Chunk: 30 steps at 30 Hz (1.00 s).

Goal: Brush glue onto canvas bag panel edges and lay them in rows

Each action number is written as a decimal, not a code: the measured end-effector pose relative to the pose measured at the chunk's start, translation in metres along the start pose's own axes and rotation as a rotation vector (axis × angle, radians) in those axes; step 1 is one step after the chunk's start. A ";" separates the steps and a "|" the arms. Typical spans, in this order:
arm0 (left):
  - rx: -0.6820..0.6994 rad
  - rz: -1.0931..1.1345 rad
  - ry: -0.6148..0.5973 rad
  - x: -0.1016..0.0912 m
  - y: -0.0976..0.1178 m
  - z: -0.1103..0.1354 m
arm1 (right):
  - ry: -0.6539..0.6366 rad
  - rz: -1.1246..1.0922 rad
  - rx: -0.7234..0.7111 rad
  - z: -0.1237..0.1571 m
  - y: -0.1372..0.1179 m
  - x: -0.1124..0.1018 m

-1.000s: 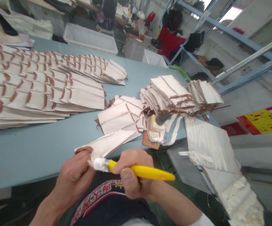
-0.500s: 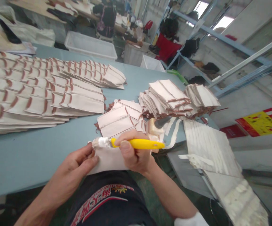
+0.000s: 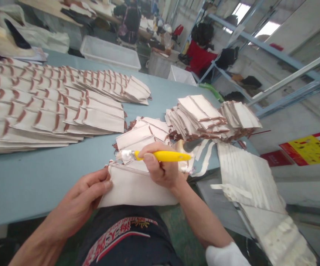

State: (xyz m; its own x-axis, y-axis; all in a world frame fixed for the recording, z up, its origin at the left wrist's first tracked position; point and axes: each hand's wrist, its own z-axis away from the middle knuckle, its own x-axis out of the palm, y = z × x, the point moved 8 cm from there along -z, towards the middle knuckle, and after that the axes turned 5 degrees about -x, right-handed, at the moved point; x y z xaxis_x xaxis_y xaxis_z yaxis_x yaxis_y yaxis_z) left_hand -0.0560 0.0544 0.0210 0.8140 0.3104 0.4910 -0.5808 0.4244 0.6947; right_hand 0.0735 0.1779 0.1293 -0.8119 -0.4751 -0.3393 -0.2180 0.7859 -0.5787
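Observation:
My left hand (image 3: 93, 188) pinches the left end of a pale fabric piece (image 3: 138, 186), which lies at the table's front edge with a seam along its far side. In my right hand (image 3: 162, 166) is a brush (image 3: 162, 156) with a yellow handle; white stuff coats its bristles. The bristle end points left and hovers above the far edge of the piece, apart from it as far as I can see. Just beyond lies a small stack of similar pieces (image 3: 135, 136) with brown edges. A cream block-shaped container (image 3: 180, 147), partly hidden, stands behind my right hand.
Overlapping rows of pale brown-edged pieces (image 3: 101, 120) cover the table's left side. More stacks (image 3: 200, 109) stand at the back right. A white-smeared board (image 3: 248, 173) slopes off to the right. White plastic bins (image 3: 110, 53) sit behind the blue table (image 3: 46, 170).
My right hand has lifted the brush up and slightly right, off the fabric's left end. More of the fabric piece shows. My left hand has kept its grip and shifted slightly left.

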 end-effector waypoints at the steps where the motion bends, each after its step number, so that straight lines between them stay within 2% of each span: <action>1: -0.011 0.017 0.004 -0.001 0.000 0.000 | 0.035 -0.030 0.018 0.000 0.001 -0.003; 3: -0.032 0.047 0.004 -0.001 -0.001 0.000 | 0.070 -0.094 0.042 0.002 -0.001 -0.006; 8: -0.029 0.071 0.011 -0.004 -0.002 -0.001 | -0.040 -0.026 -0.040 -0.002 -0.015 0.006; 13: -0.033 0.076 0.062 -0.011 -0.007 0.000 | 0.046 0.028 -0.008 -0.003 -0.012 -0.001; 20: -0.013 0.112 0.063 -0.003 -0.005 -0.001 | -0.076 0.149 -0.222 0.006 -0.025 0.010; 25: -0.013 0.069 0.072 -0.008 -0.007 0.000 | -0.098 0.097 -0.343 0.013 -0.034 0.000; 27: -0.010 0.035 0.081 -0.009 -0.008 0.002 | -0.094 0.105 -0.339 0.016 -0.037 -0.007; 30: 0.002 -0.006 0.111 -0.008 -0.007 0.003 | -0.015 0.153 -0.291 0.020 -0.039 -0.018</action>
State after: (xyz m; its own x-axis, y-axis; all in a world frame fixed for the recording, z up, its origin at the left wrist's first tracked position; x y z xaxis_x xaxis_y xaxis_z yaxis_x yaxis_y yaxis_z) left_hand -0.0581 0.0461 0.0140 0.8119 0.4000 0.4252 -0.5754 0.4249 0.6988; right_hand 0.1072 0.1481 0.1435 -0.8395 -0.3472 -0.4179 -0.2420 0.9276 -0.2846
